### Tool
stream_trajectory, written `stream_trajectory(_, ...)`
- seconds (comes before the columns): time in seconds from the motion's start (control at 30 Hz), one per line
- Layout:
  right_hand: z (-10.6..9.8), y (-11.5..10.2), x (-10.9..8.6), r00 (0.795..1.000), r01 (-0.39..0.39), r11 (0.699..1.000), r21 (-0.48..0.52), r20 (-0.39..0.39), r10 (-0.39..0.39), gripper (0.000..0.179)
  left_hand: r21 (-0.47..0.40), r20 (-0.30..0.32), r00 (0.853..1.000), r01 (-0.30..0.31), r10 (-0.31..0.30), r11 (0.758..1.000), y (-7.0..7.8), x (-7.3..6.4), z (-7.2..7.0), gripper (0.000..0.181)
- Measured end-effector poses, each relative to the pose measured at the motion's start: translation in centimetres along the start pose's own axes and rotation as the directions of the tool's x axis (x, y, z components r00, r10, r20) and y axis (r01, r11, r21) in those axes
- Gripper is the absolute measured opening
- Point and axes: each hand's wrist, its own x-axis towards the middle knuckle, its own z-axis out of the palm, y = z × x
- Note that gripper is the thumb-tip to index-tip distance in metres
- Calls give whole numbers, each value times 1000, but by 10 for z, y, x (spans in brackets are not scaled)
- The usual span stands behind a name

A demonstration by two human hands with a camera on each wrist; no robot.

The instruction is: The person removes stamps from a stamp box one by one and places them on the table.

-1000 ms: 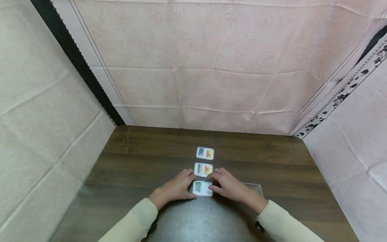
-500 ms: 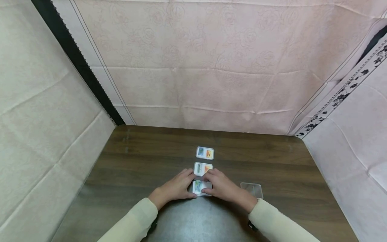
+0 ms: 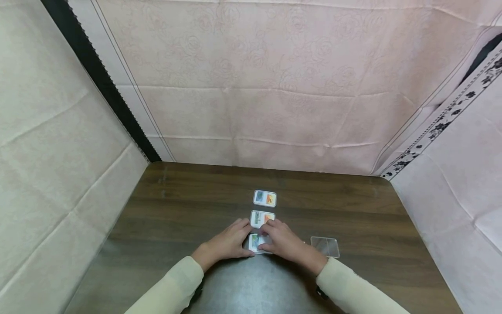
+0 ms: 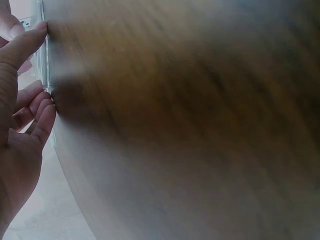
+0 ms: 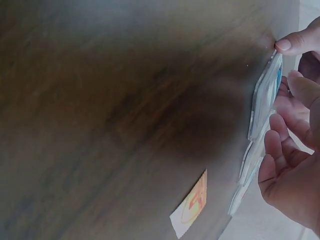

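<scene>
Both my hands meet at a small clear plastic stamp case (image 3: 254,242), the nearest of three in a column. My left hand (image 3: 228,242) grips its left edge, thumb at the near corner and fingers at the far one. My right hand (image 3: 283,244) holds the right part, thumb low and fingertips toward the far side; its fingers hide that half. A greenish-blue stamp shows in the left half. In the left wrist view the left hand (image 4: 22,150) reaches the case rim. In the right wrist view the right hand (image 5: 290,165) curls beside the case (image 5: 265,100).
Two more stamp cases, a middle one (image 3: 259,218) and a far one (image 3: 265,198), lie flat beyond the hands, each with two stamps. A bare clear plastic piece (image 3: 325,247) lies right of the right hand. A loose orange stamp (image 5: 191,207) is on the wooden table (image 3: 188,196).
My right hand has moved left over the nearest case's right half, which showed white before. The clear plastic piece is now uncovered. My left hand stays in place.
</scene>
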Motion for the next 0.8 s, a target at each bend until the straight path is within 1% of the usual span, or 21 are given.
stream_trajectory(0.13,5,0,2,999,-36,999,-2,10,36,39,-9,7,1000,9,-9,1000,0,-1,-1,74)
stream_trajectory(0.27,7,-1,4,999,-30,999,-28,-14,30,39,-3,5,1000,8,-8,1000,0,0,-1,74)
stream_trajectory(0.43,8,-1,4,999,-32,999,-38,-29,31,39,-4,0,1000,-2,2,1000,0,1,-1,75)
stream_trajectory(0.67,10,-1,5,999,-36,999,-31,-38,35,37,-1,7,1000,8,-8,1000,1,2,0,72)
stream_trajectory(0.8,10,-1,6,998,-55,999,-1,-17,55,37,0,8,1000,10,-10,1000,0,2,0,73)
